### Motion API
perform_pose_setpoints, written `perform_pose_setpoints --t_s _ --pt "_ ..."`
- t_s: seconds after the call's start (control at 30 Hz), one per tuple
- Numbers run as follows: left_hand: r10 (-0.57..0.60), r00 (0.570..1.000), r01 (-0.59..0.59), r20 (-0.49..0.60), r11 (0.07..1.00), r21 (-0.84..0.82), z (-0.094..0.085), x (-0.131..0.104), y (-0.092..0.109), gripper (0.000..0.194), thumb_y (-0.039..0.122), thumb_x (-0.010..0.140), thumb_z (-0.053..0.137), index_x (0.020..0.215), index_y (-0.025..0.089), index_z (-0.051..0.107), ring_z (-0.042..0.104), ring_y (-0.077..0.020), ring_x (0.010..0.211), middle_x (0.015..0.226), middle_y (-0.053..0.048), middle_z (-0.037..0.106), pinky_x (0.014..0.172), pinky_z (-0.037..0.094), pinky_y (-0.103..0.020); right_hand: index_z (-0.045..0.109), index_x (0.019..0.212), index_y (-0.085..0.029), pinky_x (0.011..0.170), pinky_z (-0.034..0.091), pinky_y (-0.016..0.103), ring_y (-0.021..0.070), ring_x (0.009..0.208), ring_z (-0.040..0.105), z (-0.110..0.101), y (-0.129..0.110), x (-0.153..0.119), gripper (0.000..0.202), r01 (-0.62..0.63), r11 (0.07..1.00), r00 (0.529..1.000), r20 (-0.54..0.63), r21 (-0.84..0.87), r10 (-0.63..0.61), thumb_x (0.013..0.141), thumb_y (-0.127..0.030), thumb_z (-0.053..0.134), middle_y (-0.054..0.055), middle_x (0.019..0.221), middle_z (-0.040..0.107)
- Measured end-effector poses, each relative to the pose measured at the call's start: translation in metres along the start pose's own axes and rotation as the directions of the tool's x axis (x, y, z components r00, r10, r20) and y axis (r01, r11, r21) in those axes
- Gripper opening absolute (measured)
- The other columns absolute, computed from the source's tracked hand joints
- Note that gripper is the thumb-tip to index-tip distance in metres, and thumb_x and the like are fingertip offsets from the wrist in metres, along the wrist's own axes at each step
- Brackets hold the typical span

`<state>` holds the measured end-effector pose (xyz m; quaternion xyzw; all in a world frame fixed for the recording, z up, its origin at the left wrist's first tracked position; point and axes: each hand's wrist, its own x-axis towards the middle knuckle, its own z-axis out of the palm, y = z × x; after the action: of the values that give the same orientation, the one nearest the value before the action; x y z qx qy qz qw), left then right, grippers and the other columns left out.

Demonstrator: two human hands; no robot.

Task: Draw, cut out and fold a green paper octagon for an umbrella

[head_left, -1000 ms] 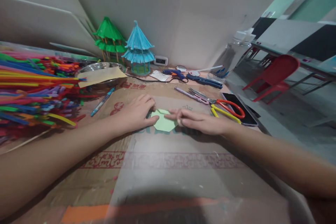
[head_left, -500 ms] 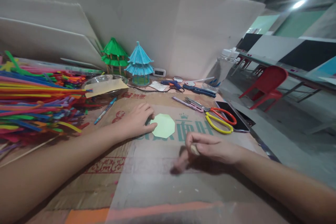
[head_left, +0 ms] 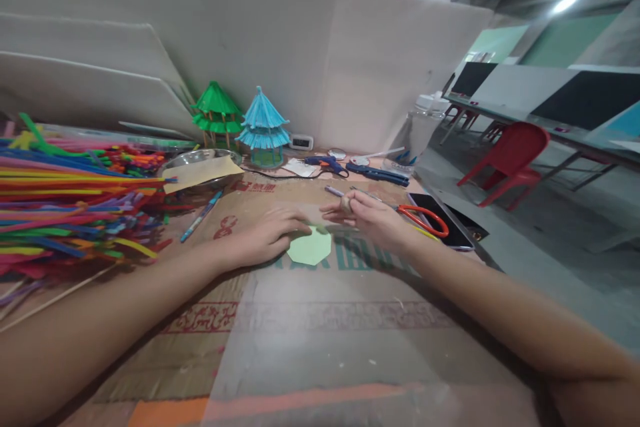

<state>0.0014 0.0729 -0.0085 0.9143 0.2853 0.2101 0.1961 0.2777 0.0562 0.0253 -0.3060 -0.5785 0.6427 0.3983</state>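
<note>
A pale green paper octagon (head_left: 311,249) lies flat on the cardboard-covered table (head_left: 320,320). My left hand (head_left: 270,235) lies palm down on the octagon's left edge, with its fingertips at the far left corner. My right hand (head_left: 367,217) hovers just past the octagon's far right edge, fingers loosely curled and pointing left toward my left fingertips. Something small may be pinched at its fingers, but I cannot make it out. Red and yellow scissors (head_left: 425,219) lie just behind my right hand, partly hidden by it.
A big heap of coloured pipe cleaners (head_left: 70,207) fills the left side. At the back stand a green pagoda model (head_left: 216,113), a blue pagoda model (head_left: 263,128), a metal bowl (head_left: 200,161) and a glue gun (head_left: 325,163). A phone (head_left: 440,217) lies at the right edge, and a blue pen (head_left: 201,215) lies left of my hands.
My right hand drew back toward me off the paper, then went forward again to the octagon's far right edge. My left hand stayed on the left edge.
</note>
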Motion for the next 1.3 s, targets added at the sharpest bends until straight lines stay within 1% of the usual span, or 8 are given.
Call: perform_pose_setpoints --t_s 0.17,0.3,0.43,0.6,0.8,0.97,1.17,1.3 --pt "-0.171 0.971 0.152 -0.167 0.981 -0.124 -0.004 -0.002 -0.007 0.028 0.035 0.095 0.053 0.105 0.024 0.077 0.069 -0.0252 0.107 0.106 -0.007 0.073 0.099 0.054 -0.039 0.060 0.088 -0.024 0.106 0.054 0.046 0.0218 0.103 0.073 -0.011 0.025 0.025 0.041 -0.001 0.996 0.983 -0.186 -0.091 -0.016 0.091 -0.063 0.072 0.010 0.116 0.077" --pt "-0.427 0.824 0.339 -0.372 0.899 -0.278 -0.008 0.000 -0.025 0.035 0.044 0.096 0.047 0.109 0.020 0.069 0.068 -0.0262 0.096 0.108 -0.009 0.071 0.084 0.055 -0.038 0.069 0.079 -0.022 0.109 0.050 0.038 0.0238 0.116 0.067 0.017 0.018 -0.006 0.034 -0.055 0.975 0.995 0.067 -0.216 0.071 0.075 -0.046 0.093 0.010 0.124 0.076" --pt "-0.534 0.757 0.388 -0.376 0.830 -0.400 -0.010 0.002 -0.031 0.036 0.051 0.088 0.055 0.102 0.019 0.067 0.066 -0.0234 0.085 0.099 -0.007 0.071 0.075 0.053 -0.034 0.066 0.092 -0.024 0.081 0.059 0.035 0.0228 0.089 0.073 0.049 0.003 -0.039 0.044 -0.313 0.940 0.492 0.824 -0.132 0.280 0.089 -0.067 0.073 0.008 0.092 0.074" --pt "-0.556 0.736 0.376 -0.386 0.810 -0.450 -0.010 0.003 -0.025 0.035 0.052 0.085 0.059 0.100 0.021 0.066 0.065 -0.0237 0.090 0.103 -0.007 0.071 0.079 0.052 -0.034 0.060 0.094 -0.025 0.118 0.040 0.045 0.0258 0.154 0.041 0.036 -0.006 -0.029 0.036 -0.084 0.964 0.943 0.292 -0.254 0.159 0.096 -0.060 0.069 0.015 0.153 0.060" --pt "-0.525 0.758 0.337 -0.388 0.823 -0.457 -0.008 0.002 -0.021 0.045 0.051 0.090 0.058 0.120 0.018 0.064 0.065 -0.0211 0.083 0.105 -0.007 0.071 0.072 0.053 -0.032 0.053 0.103 -0.024 0.077 0.059 0.038 0.0225 0.072 0.077 0.050 0.027 -0.036 0.051 -0.372 0.927 0.694 0.675 0.042 0.248 0.090 -0.071 0.070 0.009 0.089 0.079" --pt "-0.456 0.789 0.271 -0.412 0.860 -0.431 -0.005 -0.001 -0.010 0.059 0.048 0.094 0.056 0.146 0.022 0.049 0.063 -0.0241 0.115 0.138 -0.011 0.062 0.094 0.053 -0.036 0.058 0.094 -0.022 0.066 0.057 0.032 0.0162 0.064 0.070 0.039 0.028 -0.017 0.039 -0.035 0.983 0.995 0.103 0.182 0.016 0.091 -0.057 0.077 0.005 0.093 0.077" --pt "-0.394 0.862 0.220 -0.320 0.859 -0.463 0.005 -0.005 0.008 0.060 0.043 0.097 0.054 0.153 0.022 0.042 0.062 -0.0197 0.096 0.115 -0.008 0.060 0.082 0.055 -0.033 0.072 0.088 -0.023 0.120 0.039 0.046 0.0280 0.140 0.054 0.019 0.018 -0.002 0.033 0.129 0.981 0.983 -0.108 -0.142 -0.145 0.087 -0.054 0.081 0.012 0.134 0.065" --pt "-0.370 0.905 0.226 -0.211 0.837 -0.499 0.009 -0.006 0.016 0.060 0.045 0.097 0.055 0.151 0.022 0.045 0.065 -0.0193 0.090 0.111 -0.008 0.062 0.077 0.057 -0.034 0.072 0.088 -0.023 0.105 0.048 0.041 0.0266 0.122 0.062 0.027 0.023 -0.005 0.038 0.051 0.959 0.996 -0.059 -0.280 -0.071 0.087 -0.059 0.080 0.010 0.112 0.069"
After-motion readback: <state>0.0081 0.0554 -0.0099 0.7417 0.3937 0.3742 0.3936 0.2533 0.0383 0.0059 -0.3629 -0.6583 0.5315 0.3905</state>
